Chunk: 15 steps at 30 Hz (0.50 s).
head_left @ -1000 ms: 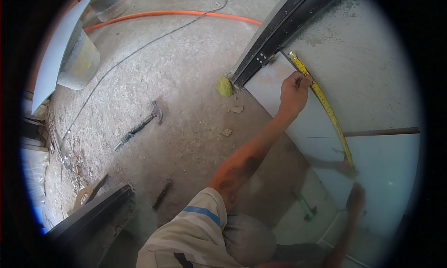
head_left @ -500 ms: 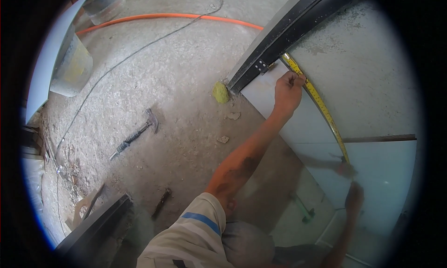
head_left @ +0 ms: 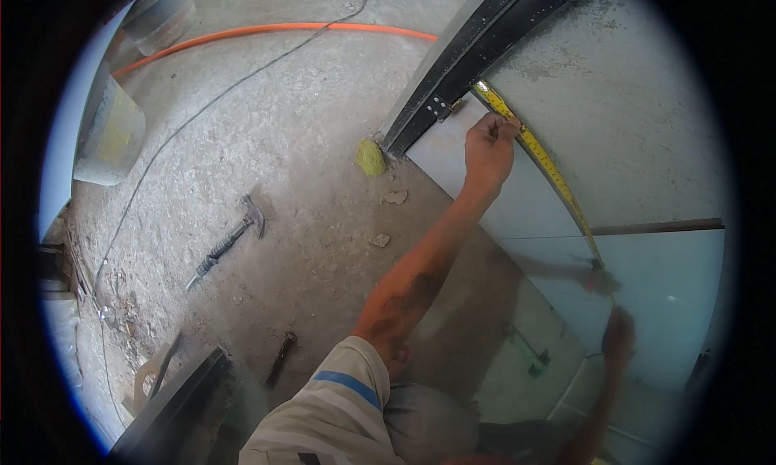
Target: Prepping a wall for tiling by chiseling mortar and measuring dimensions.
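Tape measure [head_left: 552,172], pinched by left hand [head_left: 490,152], has shifted nearer black frame [head_left: 461,75]; grip of right hand [head_left: 619,336] unclear.

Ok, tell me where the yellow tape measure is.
In the head view, the yellow tape measure stretches down the right side, along the edge of the upper white tile, from beside the black frame, through the left hand, toward the right hand.

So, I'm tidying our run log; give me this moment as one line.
left hand: pinching tape near its upper end | right hand: at tape's lower end, grip unclear | dark hammer: on floor
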### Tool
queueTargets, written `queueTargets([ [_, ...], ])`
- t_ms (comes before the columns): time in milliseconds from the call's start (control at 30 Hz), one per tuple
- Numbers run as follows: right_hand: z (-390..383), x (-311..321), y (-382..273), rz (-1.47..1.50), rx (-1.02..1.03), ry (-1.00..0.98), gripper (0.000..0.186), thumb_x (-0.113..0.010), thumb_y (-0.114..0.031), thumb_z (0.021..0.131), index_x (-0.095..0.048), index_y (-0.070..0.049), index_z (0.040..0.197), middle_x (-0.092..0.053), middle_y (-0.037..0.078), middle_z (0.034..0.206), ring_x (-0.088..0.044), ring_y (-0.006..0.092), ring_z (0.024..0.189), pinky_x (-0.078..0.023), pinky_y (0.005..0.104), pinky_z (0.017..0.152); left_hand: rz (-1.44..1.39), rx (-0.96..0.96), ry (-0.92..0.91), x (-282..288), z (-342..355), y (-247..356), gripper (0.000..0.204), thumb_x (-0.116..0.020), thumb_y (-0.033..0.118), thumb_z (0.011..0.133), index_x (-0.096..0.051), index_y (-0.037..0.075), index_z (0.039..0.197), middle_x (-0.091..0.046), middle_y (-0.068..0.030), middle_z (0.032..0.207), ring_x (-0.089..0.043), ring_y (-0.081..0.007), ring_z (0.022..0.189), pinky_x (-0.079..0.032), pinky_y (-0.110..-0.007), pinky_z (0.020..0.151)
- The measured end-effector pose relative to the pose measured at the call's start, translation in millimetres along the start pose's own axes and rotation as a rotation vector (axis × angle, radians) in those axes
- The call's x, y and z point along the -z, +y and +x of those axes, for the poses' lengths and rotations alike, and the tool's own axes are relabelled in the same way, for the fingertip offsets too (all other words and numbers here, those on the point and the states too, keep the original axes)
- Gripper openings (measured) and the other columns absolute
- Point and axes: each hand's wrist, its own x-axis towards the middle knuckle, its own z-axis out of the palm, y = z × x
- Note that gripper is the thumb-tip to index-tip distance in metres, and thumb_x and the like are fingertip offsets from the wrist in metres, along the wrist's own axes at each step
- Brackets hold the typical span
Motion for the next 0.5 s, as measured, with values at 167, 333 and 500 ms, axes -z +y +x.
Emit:
queueTargets([
  [167,0.7,-2.8,1.9,-0.014,0.001,0.02,0.02,-0.056,-0.015,0.093,-0.064,-0.001,0.105,-0.061,0.015,0.091,-0.06,0.0269,0.075,-0.047,0.0362,0.067,-0.035,0.044,0.014,-1.5,-1.8,-2.6,0.02,-0.058,0.016,0.088,-0.059,0.001,0.075,-0.046,0.002,0.058,-0.038,-0.0063,0.054,-0.03,-0.026,0.05],
  [333,1.8,0.0,-1.5,-0.013,0.006,0.0,0.021,-0.057,-0.016,0.093,-0.064,-0.001,0.107,-0.061,0.015,0.091,-0.06,0.0277,0.076,-0.047,0.0365,0.068,0.018,0.059,-0.01,6.5,-1.3,-4.0,0.017,-0.062,0.02,0.088,-0.057,0.008,0.078,-0.047,0.002,0.064,-0.039,-0.0045,0.049,-0.028,-0.021,0.04],
  [500,-3.0,2.7,-6.5,0.024,-0.035,0.046,0.023,-0.056,-0.018,0.093,-0.063,-0.001,0.107,-0.061,0.016,0.09,-0.059,0.0294,0.077,-0.047,0.0375,0.07,-0.046,0.077,-0.03,2.1,-2.6,5.8,0.021,-0.06,0.015,0.09,-0.055,0.007,0.071,-0.042,0.0067,0.059,-0.033,-0.003,0.053,-0.025,-0.023,0.048],
])
